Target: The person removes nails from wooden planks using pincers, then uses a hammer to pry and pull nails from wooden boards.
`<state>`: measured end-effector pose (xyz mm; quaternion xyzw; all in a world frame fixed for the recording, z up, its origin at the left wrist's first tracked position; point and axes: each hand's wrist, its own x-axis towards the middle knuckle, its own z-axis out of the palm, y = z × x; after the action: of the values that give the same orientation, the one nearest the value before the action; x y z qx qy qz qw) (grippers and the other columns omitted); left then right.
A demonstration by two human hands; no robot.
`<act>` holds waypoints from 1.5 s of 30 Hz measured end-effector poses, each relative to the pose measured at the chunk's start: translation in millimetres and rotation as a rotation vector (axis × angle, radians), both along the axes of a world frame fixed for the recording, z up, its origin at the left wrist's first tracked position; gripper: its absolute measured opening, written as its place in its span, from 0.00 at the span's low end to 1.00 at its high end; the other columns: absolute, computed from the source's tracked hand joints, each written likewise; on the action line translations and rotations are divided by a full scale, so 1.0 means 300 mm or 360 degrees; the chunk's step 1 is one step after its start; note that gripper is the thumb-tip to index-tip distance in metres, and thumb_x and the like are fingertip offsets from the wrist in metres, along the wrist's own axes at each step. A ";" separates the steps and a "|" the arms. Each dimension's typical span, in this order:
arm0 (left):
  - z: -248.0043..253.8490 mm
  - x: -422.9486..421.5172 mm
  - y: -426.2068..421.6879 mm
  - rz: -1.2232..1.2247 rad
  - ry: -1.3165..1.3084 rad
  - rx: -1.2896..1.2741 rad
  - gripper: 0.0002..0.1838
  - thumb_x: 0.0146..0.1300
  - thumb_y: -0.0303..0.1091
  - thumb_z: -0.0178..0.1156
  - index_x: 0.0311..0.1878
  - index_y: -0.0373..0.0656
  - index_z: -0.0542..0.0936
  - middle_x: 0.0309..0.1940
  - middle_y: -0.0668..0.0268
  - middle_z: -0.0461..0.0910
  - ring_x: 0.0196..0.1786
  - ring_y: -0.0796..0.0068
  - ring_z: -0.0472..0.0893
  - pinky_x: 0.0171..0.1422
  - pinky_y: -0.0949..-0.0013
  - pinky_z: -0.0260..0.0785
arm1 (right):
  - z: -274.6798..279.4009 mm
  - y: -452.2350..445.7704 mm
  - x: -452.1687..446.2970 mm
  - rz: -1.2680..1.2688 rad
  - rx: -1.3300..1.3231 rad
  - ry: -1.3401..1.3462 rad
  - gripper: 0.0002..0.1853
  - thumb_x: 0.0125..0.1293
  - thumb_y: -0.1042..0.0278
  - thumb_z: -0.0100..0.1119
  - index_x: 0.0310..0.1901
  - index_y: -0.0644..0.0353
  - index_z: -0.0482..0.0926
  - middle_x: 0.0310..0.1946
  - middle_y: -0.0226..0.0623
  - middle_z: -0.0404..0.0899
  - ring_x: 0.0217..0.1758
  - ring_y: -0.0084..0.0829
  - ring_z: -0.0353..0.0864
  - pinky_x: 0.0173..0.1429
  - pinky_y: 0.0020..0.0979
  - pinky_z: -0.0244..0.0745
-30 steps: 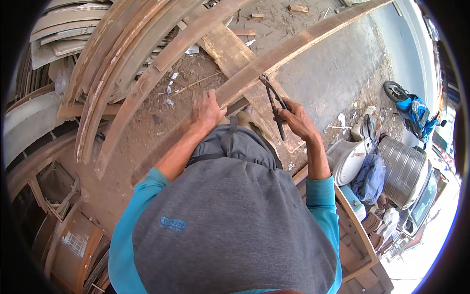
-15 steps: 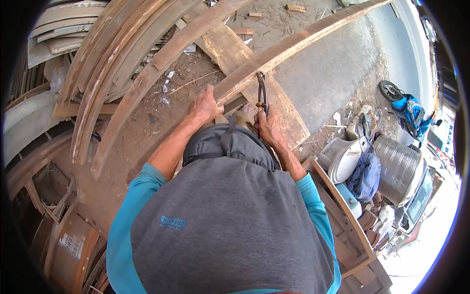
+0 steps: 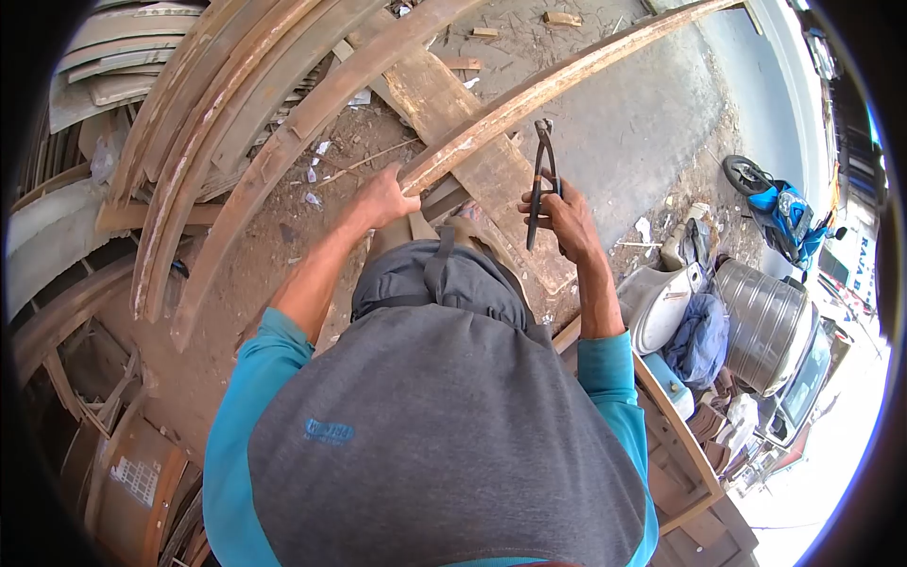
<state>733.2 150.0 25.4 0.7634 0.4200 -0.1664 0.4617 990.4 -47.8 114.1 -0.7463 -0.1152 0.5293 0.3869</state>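
My left hand (image 3: pixel 383 197) grips the near end of a long curved wooden beam (image 3: pixel 534 94), which runs away to the upper right. In my right hand (image 3: pixel 568 219) is a pair of dark pincers (image 3: pixel 542 156), held upright with the jaws pointing away from me. The jaws are apart from the beam, to the right of it. Beneath the beam lies a worn wooden plank (image 3: pixel 507 194) on the ground, crossing it at an angle.
Several curved beams (image 3: pixel 250 94) lean at the left. On the right are a wooden frame (image 3: pixel 675 435), a metal drum (image 3: pixel 763 321), a white basin-like object (image 3: pixel 657 302), a blue cloth bundle (image 3: pixel 699 338) and a blue motorbike (image 3: pixel 784 213). Debris litters the dirt floor.
The pincers have come off the beam and moved right with my right hand, their handles now spread. The beam has rolled so that its pale, rough edge faces up more. My left hand moved slightly left.
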 end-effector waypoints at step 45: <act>-0.028 0.020 -0.081 -0.0007 0.0101 0.0270 0.36 0.52 0.45 0.74 0.59 0.34 0.71 0.53 0.40 0.81 0.58 0.38 0.82 0.62 0.44 0.75 | -0.191 0.040 -0.250 -0.0324 0.0025 0.0131 0.18 0.82 0.52 0.51 0.43 0.62 0.72 0.26 0.29 0.71 0.22 0.22 0.72 0.26 0.29 0.73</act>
<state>739.3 125.9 17.1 0.7950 0.4454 -0.1553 0.3815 915.5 -35.8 56.8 -0.7287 -0.0268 0.5164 0.4490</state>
